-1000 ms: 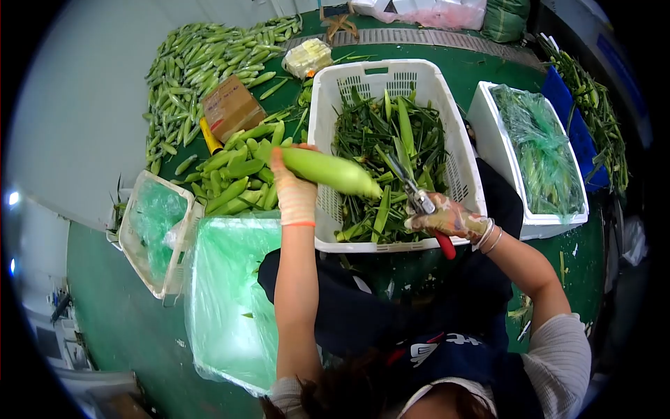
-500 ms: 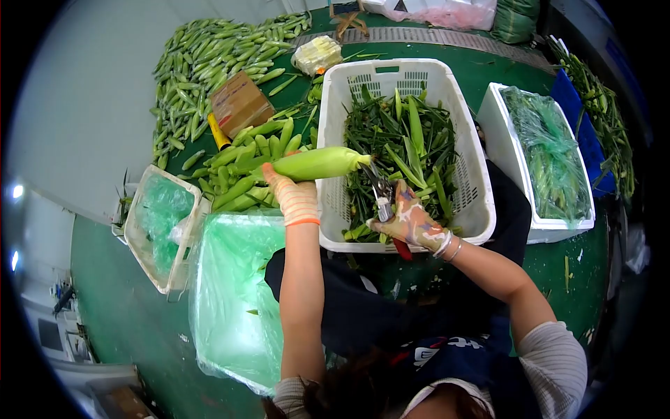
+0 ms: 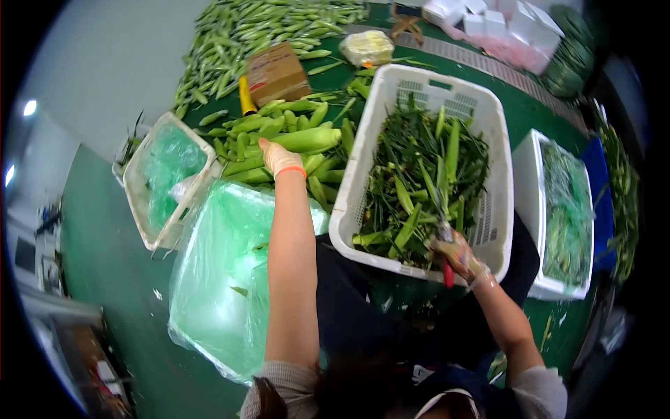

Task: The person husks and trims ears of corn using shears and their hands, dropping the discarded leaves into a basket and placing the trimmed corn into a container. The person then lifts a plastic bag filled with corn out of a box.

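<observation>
My left hand [image 3: 283,158], in a striped glove with an orange cuff, is closed around a green ear of corn [image 3: 307,140]. That ear lies level just above a heap of husked-green corn ears [image 3: 248,167]. My right hand [image 3: 457,255], in a patterned glove, grips pruning shears [image 3: 444,228] with a red handle; their blades point up and away from me. The shears are over the near side of a white plastic crate [image 3: 343,241]. Cut leaves and husk trimmings [image 3: 419,174] fill much of the crate.
Left of my knees stands a box lined with a green plastic bag [image 3: 216,279]; beyond it is a smaller white bin [image 3: 157,234]. A cardboard box [image 3: 278,73] sits behind the heap, near many wrapped ears [image 3: 237,35]. At right is a foam box [image 3: 536,209] holding bagged produce.
My left hand has carried the ear left, away from the shears, to the heap. My right hand has drawn back toward me with the shears. The camera view has shifted.
</observation>
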A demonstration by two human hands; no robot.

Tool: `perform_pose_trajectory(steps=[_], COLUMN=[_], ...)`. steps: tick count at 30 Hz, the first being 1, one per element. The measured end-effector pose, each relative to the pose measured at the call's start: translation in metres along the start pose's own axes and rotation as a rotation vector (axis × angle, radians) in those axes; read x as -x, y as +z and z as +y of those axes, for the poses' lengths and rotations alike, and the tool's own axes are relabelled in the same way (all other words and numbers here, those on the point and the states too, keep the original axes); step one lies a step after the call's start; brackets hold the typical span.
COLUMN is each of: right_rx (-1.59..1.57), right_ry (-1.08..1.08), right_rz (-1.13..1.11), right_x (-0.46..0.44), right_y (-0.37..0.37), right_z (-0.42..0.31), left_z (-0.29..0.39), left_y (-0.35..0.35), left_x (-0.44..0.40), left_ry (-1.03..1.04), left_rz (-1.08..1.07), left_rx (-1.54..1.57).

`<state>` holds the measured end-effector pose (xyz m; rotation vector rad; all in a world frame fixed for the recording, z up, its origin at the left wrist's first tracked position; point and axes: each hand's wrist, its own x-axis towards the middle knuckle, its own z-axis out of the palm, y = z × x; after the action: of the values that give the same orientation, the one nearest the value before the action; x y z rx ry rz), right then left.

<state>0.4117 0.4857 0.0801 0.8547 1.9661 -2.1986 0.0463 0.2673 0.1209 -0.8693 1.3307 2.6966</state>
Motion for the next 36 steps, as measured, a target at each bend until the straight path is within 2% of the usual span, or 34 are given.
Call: perform_pose_trajectory(steps=[2, 3, 4, 5, 7, 8, 10, 12, 14, 15, 17, 20, 22, 23, 25, 26, 27, 29, 31, 34, 35, 36], right_rx=[-0.064, 0.035, 0.130, 0.099, 0.142, 0.193, 0.203, 0.254, 0.360, 0.346, 0.352, 0.442, 0.276, 0.311, 0.308, 0.279, 0.232, 0.321, 0.361, 0.392, 0.403, 0.406], right_ry=[0.024, 0.054, 0.088, 0.090, 0.155, 0.164, 0.178, 0.178, 0.212, 0.181, 0.167, 0.120, 0.098, 0.129, 0.118, 0.074, 0.096, 0.108, 0.056, 0.011, -0.008, -0.016], right_rz=[0.069, 0.117, 0.169, 0.187, 0.199, 0.148, 0.130, 0.138, 0.155, 0.135, 0.075, 0.014, 0.055, 0.050, 0.073, 0.063, 0.024, -0.019, -0.003, -0.042, -0.056, -0.050], right_x=[0.008, 0.007, 0.006, 0.008, 0.009, 0.008, 0.003, 0.003, 0.008, 0.009, 0.006, 0.012, 0.020, 0.020, 0.021, 0.020, 0.016, 0.018, 0.023, 0.019, 0.020, 0.023], right_y=[-0.015, -0.029, -0.039, -0.039, -0.048, -0.052, -0.049, -0.040, -0.028, -0.031, -0.035, -0.041, -0.038, -0.044, -0.051, -0.058, -0.064, -0.055, -0.032, -0.022, -0.021, -0.019], right_z=[0.006, 0.017, 0.026, 0.024, 0.015, 0.013, 0.008, 0.001, -0.012, -0.008, 0.008, 0.016, 0.014, 0.015, 0.018, 0.022, 0.022, 0.005, -0.016, -0.029, -0.033, -0.035], left_z=[0.002, 0.008, 0.007, 0.006, 0.006, 0.009, 0.017, 0.038, 0.068, 0.083, 0.111, 0.144, 0.160, 0.168, 0.157, 0.142, 0.123, 0.095, 0.075, 0.071, 0.070, 0.068], left_y=[-0.013, -0.014, -0.019, -0.023, -0.021, -0.019, -0.014, -0.006, -0.031, -0.050, -0.101, -0.217, -0.308, -0.371, -0.461, -0.492, -0.533, -0.574, -0.545, -0.454, -0.444, -0.447], left_x=[-0.063, -0.064, -0.090, -0.109, -0.135, -0.146, -0.169, -0.163, -0.158, -0.154, -0.128, -0.065, -0.019, -0.011, 0.021, 0.052, 0.065, 0.102, 0.128, 0.160, 0.164, 0.163], left_ry=[-0.054, -0.068, -0.057, -0.029, -0.065, -0.064, -0.070, -0.019, 0.025, 0.041, 0.155, 0.310, 0.223, 0.234, 0.196, 0.163, 0.210, 0.340, 0.428, -0.087, -0.255, -0.248], left_rz=[0.052, 0.156, 0.165, 0.163, 0.138, 0.146, -0.251, -0.306, -0.657, -0.657, -0.507, -0.202, -0.001, -0.009, 0.103, 0.234, 0.029, -0.331, -0.454, -0.236, -0.170, -0.177], left_rx=[0.221, 0.235, 0.249, 0.153, 0.496, 0.506, 0.619, 0.521, 0.236, 0.096, -0.304, -0.857, -0.926, -1.301, -1.685, -1.696, -1.837, -1.818, -1.650, -1.624, -1.600, -1.595])
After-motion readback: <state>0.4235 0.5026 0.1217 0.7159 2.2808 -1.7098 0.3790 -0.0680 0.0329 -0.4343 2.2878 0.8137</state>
